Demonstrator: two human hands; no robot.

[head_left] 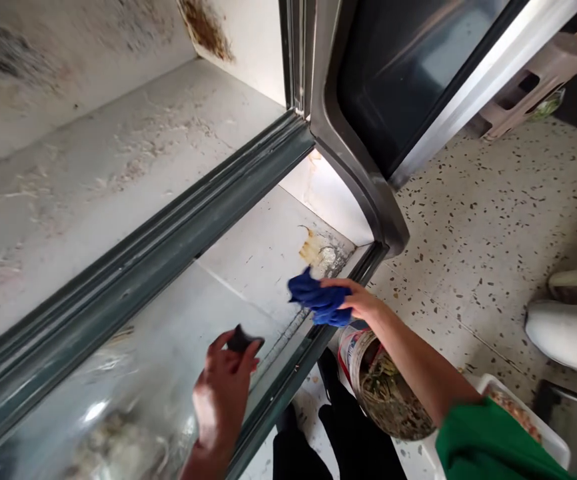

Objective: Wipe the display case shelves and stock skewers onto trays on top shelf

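Note:
My right hand is closed on a crumpled blue cloth, held over the front edge of a display case. Between the fingertips of my left hand is a small dark piece, perhaps a scrubbing pad; its kind is not plain. That hand is above the glass panel, to the left of the cloth. Just beyond the cloth, a brown and grey stain marks the corner of the case's white lower ledge.
Dark sliding rails divide the ledge from a dirty white inner floor. A bucket of wet scraps stands by my feet, near a white tray. A beige plastic stool and a white cylinder are on the right.

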